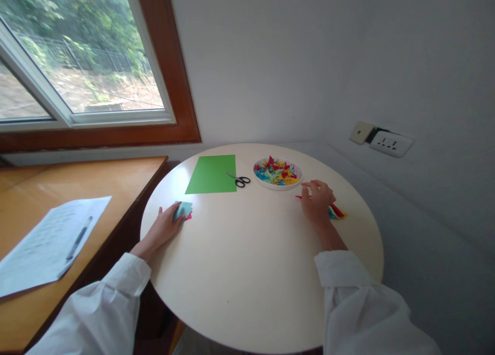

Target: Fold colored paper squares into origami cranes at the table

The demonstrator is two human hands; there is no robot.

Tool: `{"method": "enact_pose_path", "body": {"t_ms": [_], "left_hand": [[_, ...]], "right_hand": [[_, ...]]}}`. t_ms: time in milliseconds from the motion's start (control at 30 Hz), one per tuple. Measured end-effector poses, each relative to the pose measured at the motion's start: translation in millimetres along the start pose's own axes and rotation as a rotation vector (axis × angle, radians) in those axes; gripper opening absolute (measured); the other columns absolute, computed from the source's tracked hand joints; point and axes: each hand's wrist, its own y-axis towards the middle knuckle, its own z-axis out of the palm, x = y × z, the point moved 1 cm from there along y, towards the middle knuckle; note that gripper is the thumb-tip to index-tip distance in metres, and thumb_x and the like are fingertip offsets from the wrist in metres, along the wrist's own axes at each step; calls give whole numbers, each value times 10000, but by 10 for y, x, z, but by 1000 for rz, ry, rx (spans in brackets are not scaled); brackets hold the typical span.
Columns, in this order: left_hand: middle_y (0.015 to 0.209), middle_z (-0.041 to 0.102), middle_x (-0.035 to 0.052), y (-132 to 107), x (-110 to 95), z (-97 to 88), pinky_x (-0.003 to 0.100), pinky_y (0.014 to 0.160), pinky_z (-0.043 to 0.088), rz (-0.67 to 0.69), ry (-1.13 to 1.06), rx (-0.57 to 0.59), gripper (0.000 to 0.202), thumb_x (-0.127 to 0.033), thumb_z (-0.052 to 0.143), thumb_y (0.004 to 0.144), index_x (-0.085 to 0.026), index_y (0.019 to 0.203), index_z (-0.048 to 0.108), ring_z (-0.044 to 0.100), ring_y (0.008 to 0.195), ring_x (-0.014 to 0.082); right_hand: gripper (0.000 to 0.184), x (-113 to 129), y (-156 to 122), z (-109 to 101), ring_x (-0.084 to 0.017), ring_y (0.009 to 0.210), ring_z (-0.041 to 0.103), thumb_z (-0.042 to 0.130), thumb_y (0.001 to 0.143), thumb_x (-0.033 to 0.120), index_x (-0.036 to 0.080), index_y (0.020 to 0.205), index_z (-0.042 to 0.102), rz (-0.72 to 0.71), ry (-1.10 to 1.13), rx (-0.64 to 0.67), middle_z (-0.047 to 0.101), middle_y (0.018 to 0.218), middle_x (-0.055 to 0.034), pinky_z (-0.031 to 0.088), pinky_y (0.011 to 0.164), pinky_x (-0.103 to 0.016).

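My left hand (167,225) rests at the left edge of a round white table (247,272), with its fingers lying on a small stack of paper squares (183,209), teal on top and red beneath. My right hand (317,200) lies on the right side of the table over a few coloured paper pieces (337,211), its fingers curled and touching a thin red strip (298,197). A white bowl (277,172) full of small coloured folded papers stands just beyond that hand. Both arms wear white sleeves.
A green paper sheet (212,174) and black-handled scissors (240,180) lie at the table's far side. A wooden desk (34,190) at the left holds printed sheets (46,241) and a pen (79,237). A window is behind it; wall sockets (390,142) are at the right.
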Motion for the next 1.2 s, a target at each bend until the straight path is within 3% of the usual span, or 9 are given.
{"method": "enact_pose_path", "body": {"t_ms": [200, 400, 500, 600, 700, 800, 900, 1033, 1200], "left_hand": [[1204, 589, 104, 11, -2, -13, 463, 1095, 156, -4, 65, -25, 414, -337, 363, 814, -139, 1156, 488, 579, 1067, 243], [1058, 667, 78, -4, -23, -68, 454, 1064, 242, -34, -17, -130, 339, -352, 360, 826, -163, 1011, 573, 638, 925, 226], [962, 692, 74, 3, -123, -146, 433, 930, 402, -65, -71, -173, 343, -377, 393, 812, -180, 1032, 567, 649, 847, 231], [944, 691, 74, 32, -351, -219, 350, 724, 484, -27, -218, -164, 388, -417, 442, 798, -187, 1097, 530, 643, 766, 208], [900, 683, 82, 75, -684, -230, 274, 560, 446, 25, -402, -58, 475, -473, 490, 774, -154, 1125, 514, 583, 626, 158], [828, 662, 59, 112, -1027, -162, 233, 523, 383, 90, -579, 114, 525, -479, 510, 773, -146, 1178, 484, 519, 608, 122], [707, 612, 7, 131, -1280, -40, 210, 485, 319, 53, -708, 303, 568, -471, 538, 760, -157, 1226, 453, 438, 538, 86], [626, 555, -31, 143, -1450, 139, 208, 533, 336, 80, -878, 513, 625, -431, 602, 731, -149, 1259, 419, 459, 580, 88], [770, 657, 25, 203, -1500, 308, 222, 605, 385, 122, -1050, 658, 651, -412, 617, 739, -170, 1291, 372, 566, 691, 118]], "right_hand": [[264, 10, -6, 6, -261, 972, 473, 413, 787, 271, 163, 850, 645, -15, 13, -10, 563, 1032, -112, 308, 841, -409], [253, 35, -13, -11, -263, 969, 482, 413, 792, 266, 171, 832, 645, -20, 21, -19, 570, 1026, -110, 321, 843, -421], [235, 98, -32, -17, -263, 965, 492, 423, 794, 268, 178, 840, 636, -38, 70, -9, 578, 1009, -106, 335, 852, -433], [221, 272, -109, -5, -245, 937, 522, 423, 805, 256, 173, 874, 616, -126, 243, 45, 594, 954, -101, 374, 858, -426], [201, 560, -265, -1, -229, 946, 536, 459, 804, 246, 175, 936, 594, -293, 461, 173, 601, 942, -98, 407, 876, -410], [271, 849, -443, -32, -215, 983, 529, 525, 787, 225, 197, 1054, 561, -354, 612, 311, 589, 1021, -94, 418, 894, -401], [407, 1034, -562, -85, -212, 1018, 505, 587, 760, 215, 245, 1159, 512, -383, 696, 408, 569, 1072, -80, 419, 906, -407], [409, 1091, -592, -131, -210, 1062, 479, 617, 740, 174, 282, 1128, 546, -425, 738, 458, 542, 1089, -68, 403, 932, -412], [248, 1058, -556, -122, -204, 1014, 497, 623, 718, 110, 265, 910, 648, -448, 739, 435, 556, 1027, -56, 428, 878, -389]]}}
